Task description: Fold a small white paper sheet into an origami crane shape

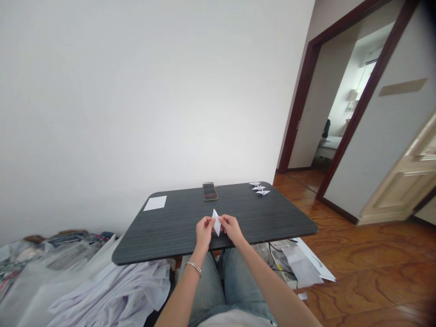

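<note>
Between my two hands is a small white folded paper (216, 222), diamond-shaped with a crease down its middle, held just above the near part of the dark table (177, 231). My left hand (205, 227) pinches its left side with thumb and fingers. On the opposite side, my right hand (230, 226) is closed on the paper's right edge. Several folded paper cranes (260, 188) stand grouped at the table's far right corner. A white paper sheet (155, 203) lies flat at the far left.
A small dark box-like stand (210, 191) sits at the table's back edge, by the white wall (153, 91). White cloth (116, 295) is heaped left of the table. Papers and cables (299, 261) lie below its right side. A doorway (327, 100) opens at right.
</note>
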A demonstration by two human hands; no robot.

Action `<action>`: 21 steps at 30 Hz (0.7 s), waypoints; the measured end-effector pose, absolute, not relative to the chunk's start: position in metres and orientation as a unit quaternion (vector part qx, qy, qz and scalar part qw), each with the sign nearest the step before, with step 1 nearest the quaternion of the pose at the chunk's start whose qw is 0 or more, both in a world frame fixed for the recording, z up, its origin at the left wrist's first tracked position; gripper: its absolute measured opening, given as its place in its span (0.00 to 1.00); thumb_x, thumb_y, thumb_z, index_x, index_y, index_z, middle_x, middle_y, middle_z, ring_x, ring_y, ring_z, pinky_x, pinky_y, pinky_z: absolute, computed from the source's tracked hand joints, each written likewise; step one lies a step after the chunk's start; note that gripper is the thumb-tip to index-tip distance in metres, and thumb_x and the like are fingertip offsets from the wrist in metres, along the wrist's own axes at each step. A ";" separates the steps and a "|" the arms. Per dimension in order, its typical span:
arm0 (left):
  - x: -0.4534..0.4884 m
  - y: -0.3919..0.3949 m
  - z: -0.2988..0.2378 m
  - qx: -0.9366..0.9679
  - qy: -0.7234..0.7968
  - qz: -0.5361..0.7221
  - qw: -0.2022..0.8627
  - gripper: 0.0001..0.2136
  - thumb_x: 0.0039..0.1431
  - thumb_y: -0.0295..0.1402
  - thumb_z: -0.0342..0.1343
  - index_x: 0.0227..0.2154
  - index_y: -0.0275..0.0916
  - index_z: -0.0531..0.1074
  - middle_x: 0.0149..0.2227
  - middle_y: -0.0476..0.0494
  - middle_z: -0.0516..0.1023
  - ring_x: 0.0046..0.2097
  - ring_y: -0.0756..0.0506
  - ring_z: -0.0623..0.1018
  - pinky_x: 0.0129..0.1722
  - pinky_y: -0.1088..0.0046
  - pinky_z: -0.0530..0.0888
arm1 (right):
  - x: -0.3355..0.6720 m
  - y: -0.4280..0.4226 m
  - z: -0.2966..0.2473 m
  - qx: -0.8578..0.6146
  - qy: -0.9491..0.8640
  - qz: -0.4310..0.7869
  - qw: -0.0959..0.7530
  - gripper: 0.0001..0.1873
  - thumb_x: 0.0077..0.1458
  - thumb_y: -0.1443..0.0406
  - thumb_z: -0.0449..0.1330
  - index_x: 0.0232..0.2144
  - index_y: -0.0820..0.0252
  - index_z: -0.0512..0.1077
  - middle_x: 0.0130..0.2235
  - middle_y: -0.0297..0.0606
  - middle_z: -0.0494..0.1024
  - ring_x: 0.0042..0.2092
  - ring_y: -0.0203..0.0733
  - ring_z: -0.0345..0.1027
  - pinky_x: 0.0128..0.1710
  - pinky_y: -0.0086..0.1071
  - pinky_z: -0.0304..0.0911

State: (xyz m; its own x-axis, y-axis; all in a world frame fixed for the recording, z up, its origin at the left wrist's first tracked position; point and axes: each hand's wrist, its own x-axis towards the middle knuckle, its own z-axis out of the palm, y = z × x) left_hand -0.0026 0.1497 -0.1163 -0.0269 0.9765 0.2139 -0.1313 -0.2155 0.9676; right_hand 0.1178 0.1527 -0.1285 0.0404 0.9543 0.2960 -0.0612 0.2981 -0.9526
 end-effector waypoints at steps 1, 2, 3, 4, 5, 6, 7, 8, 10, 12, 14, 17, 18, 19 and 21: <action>-0.003 0.150 -0.117 0.510 0.410 0.591 0.473 0.12 0.44 0.40 0.59 0.22 0.34 0.70 0.18 0.51 0.70 0.20 0.53 0.66 0.20 0.79 0.62 | 0.118 0.154 -0.129 -0.407 -0.542 0.433 0.594 0.17 0.49 0.54 0.56 0.20 0.61 0.68 0.14 0.28 0.65 0.15 0.30 0.52 0.14 0.24 0.46; -0.003 0.151 -0.118 0.506 0.408 0.595 0.474 0.12 0.44 0.40 0.59 0.22 0.34 0.70 0.18 0.51 0.70 0.20 0.53 0.66 0.19 0.80 0.62 | 0.119 0.155 -0.128 -0.403 -0.539 0.440 0.595 0.18 0.50 0.53 0.54 0.22 0.62 0.70 0.14 0.28 0.65 0.15 0.30 0.53 0.14 0.24 0.45; -0.003 0.152 -0.119 0.501 0.406 0.599 0.475 0.12 0.44 0.40 0.60 0.23 0.34 0.70 0.19 0.51 0.70 0.20 0.53 0.66 0.19 0.80 0.62 | 0.120 0.155 -0.128 -0.398 -0.537 0.445 0.595 0.17 0.50 0.53 0.54 0.24 0.62 0.70 0.14 0.28 0.65 0.15 0.30 0.53 0.14 0.24 0.45; -0.003 0.153 -0.120 0.496 0.404 0.603 0.477 0.12 0.44 0.40 0.60 0.24 0.34 0.70 0.19 0.51 0.71 0.20 0.53 0.66 0.19 0.80 0.62 | 0.121 0.155 -0.128 -0.393 -0.536 0.451 0.595 0.17 0.49 0.53 0.55 0.25 0.62 0.71 0.15 0.28 0.65 0.15 0.30 0.53 0.14 0.24 0.45; -0.003 0.153 -0.121 0.491 0.403 0.607 0.478 0.12 0.44 0.40 0.60 0.25 0.34 0.70 0.19 0.50 0.71 0.20 0.53 0.67 0.19 0.80 0.62 | 0.121 0.155 -0.127 -0.389 -0.536 0.456 0.595 0.15 0.49 0.54 0.56 0.26 0.62 0.71 0.15 0.28 0.65 0.15 0.29 0.53 0.14 0.23 0.45; -0.003 0.154 -0.121 0.485 0.401 0.612 0.479 0.13 0.44 0.39 0.60 0.26 0.34 0.70 0.20 0.50 0.71 0.20 0.53 0.67 0.19 0.80 0.62 | 0.121 0.154 -0.127 -0.385 -0.537 0.460 0.594 0.14 0.48 0.55 0.57 0.25 0.62 0.71 0.16 0.28 0.66 0.16 0.29 0.53 0.14 0.23 0.45; -0.003 0.154 -0.122 0.480 0.400 0.616 0.480 0.13 0.44 0.39 0.60 0.26 0.34 0.69 0.20 0.51 0.71 0.19 0.53 0.67 0.18 0.80 0.62 | 0.122 0.154 -0.126 -0.381 -0.537 0.463 0.593 0.13 0.48 0.56 0.58 0.25 0.62 0.71 0.16 0.28 0.66 0.16 0.29 0.53 0.14 0.23 0.46; -0.003 0.154 -0.122 0.476 0.398 0.619 0.482 0.13 0.44 0.39 0.60 0.27 0.34 0.69 0.19 0.51 0.71 0.19 0.53 0.67 0.18 0.80 0.63 | 0.121 0.153 -0.126 -0.378 -0.538 0.466 0.592 0.13 0.48 0.57 0.59 0.25 0.62 0.71 0.16 0.29 0.67 0.16 0.29 0.54 0.14 0.23 0.46; -0.003 0.154 -0.122 0.470 0.393 0.625 0.484 0.13 0.44 0.38 0.60 0.28 0.34 0.68 0.20 0.51 0.71 0.18 0.54 0.67 0.18 0.80 0.63 | 0.121 0.151 -0.125 -0.372 -0.539 0.472 0.591 0.12 0.48 0.58 0.59 0.26 0.62 0.72 0.17 0.29 0.68 0.18 0.30 0.57 0.15 0.23 0.48; -0.003 0.153 -0.123 0.468 0.388 0.629 0.485 0.13 0.44 0.38 0.60 0.29 0.34 0.68 0.20 0.51 0.72 0.19 0.54 0.67 0.18 0.80 0.63 | 0.121 0.150 -0.125 -0.365 -0.538 0.477 0.591 0.11 0.48 0.59 0.59 0.27 0.63 0.73 0.18 0.30 0.69 0.19 0.31 0.59 0.15 0.23 0.49; -0.003 0.153 -0.123 0.467 0.384 0.632 0.485 0.13 0.45 0.37 0.60 0.29 0.34 0.68 0.21 0.50 0.72 0.19 0.54 0.68 0.18 0.80 0.64 | 0.120 0.150 -0.126 -0.360 -0.537 0.480 0.593 0.11 0.48 0.59 0.59 0.27 0.63 0.73 0.19 0.31 0.70 0.20 0.31 0.60 0.16 0.22 0.50; -0.003 0.153 -0.122 0.469 0.380 0.633 0.485 0.12 0.45 0.36 0.60 0.29 0.34 0.68 0.22 0.50 0.72 0.20 0.53 0.68 0.17 0.80 0.64 | 0.120 0.151 -0.126 -0.356 -0.532 0.482 0.598 0.11 0.47 0.59 0.60 0.26 0.63 0.73 0.18 0.31 0.70 0.20 0.31 0.61 0.15 0.22 0.51; -0.003 0.152 -0.121 0.470 0.378 0.634 0.484 0.12 0.45 0.36 0.60 0.30 0.33 0.68 0.21 0.50 0.72 0.20 0.53 0.68 0.17 0.80 0.64 | 0.120 0.151 -0.126 -0.355 -0.530 0.482 0.601 0.11 0.47 0.59 0.60 0.27 0.63 0.73 0.19 0.31 0.70 0.20 0.31 0.61 0.15 0.22 0.51; -0.004 0.152 -0.120 0.470 0.377 0.635 0.482 0.12 0.45 0.36 0.59 0.30 0.33 0.68 0.21 0.50 0.72 0.20 0.54 0.68 0.17 0.81 0.64 | 0.121 0.151 -0.126 -0.354 -0.527 0.481 0.604 0.12 0.47 0.59 0.60 0.27 0.63 0.73 0.19 0.32 0.70 0.20 0.32 0.62 0.15 0.22 0.51; -0.004 0.148 -0.116 0.470 0.375 0.642 0.476 0.12 0.46 0.36 0.59 0.32 0.34 0.68 0.21 0.52 0.70 0.19 0.54 0.68 0.17 0.81 0.64 | 0.121 0.149 -0.124 -0.352 -0.519 0.478 0.615 0.13 0.49 0.57 0.58 0.30 0.63 0.72 0.23 0.33 0.72 0.21 0.32 0.63 0.15 0.22 0.51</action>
State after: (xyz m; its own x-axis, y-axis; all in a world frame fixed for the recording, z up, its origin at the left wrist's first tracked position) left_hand -0.0043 0.1485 -0.1161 -0.1050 0.9633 0.2471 -0.2586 -0.2664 0.9285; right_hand 0.1209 0.1493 -0.1242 0.0052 0.9531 0.3025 -0.2230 0.2960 -0.9288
